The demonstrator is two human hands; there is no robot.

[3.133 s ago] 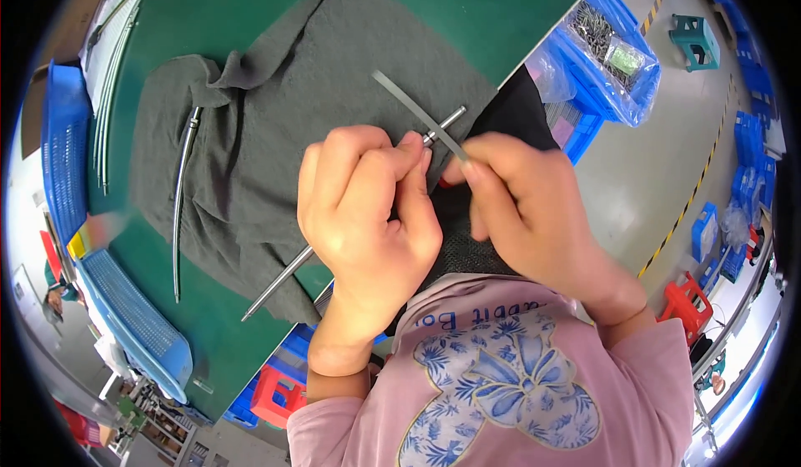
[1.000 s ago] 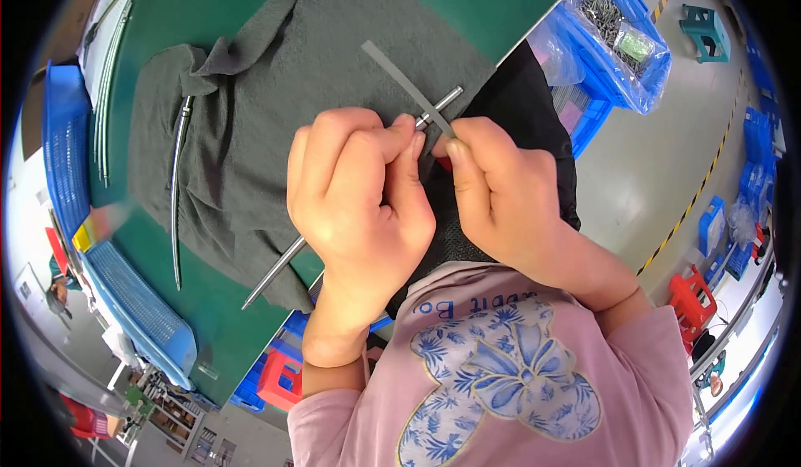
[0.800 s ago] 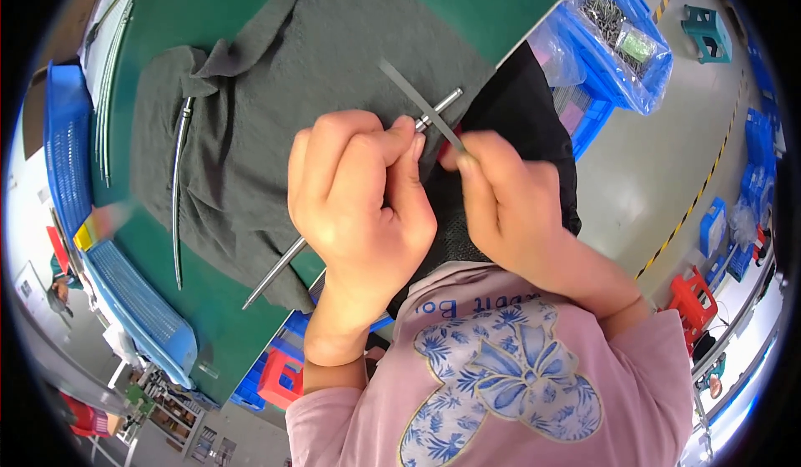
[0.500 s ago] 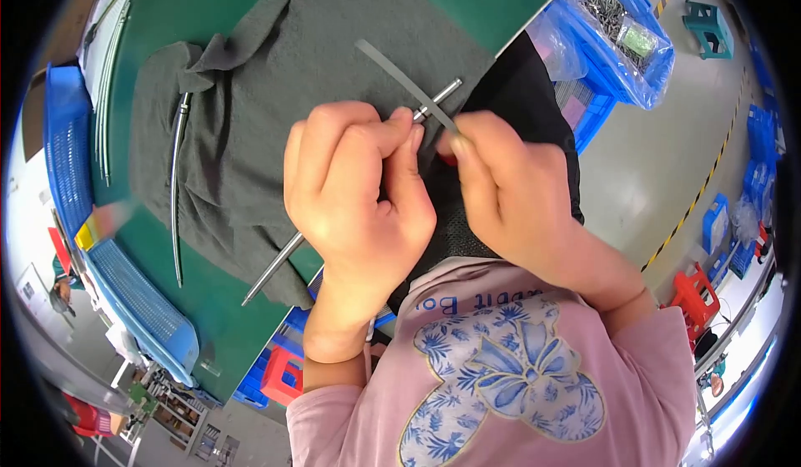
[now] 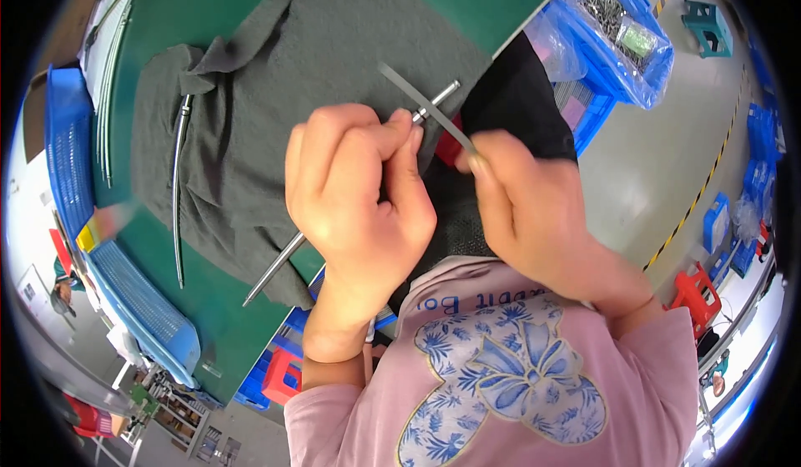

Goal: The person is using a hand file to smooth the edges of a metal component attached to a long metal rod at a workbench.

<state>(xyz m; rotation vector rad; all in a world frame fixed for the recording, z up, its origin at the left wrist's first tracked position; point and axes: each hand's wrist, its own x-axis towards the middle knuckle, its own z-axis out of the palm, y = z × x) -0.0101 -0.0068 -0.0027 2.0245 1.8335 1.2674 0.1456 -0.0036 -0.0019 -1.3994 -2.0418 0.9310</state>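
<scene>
Blue bin (image 5: 609,85): bagged metal parts (image 5: 602,5); left grip (image 5: 359,179) clasps rod (image 5: 274,272), right grip (image 5: 534,204) pinches strip (image 5: 405,87).

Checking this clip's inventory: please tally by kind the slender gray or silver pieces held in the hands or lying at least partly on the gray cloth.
Rods: 2 (held rod in the left hand; curved rod partly on the gray cloth)
Flat strip: 1 (in the right hand)
Total: 3
</scene>
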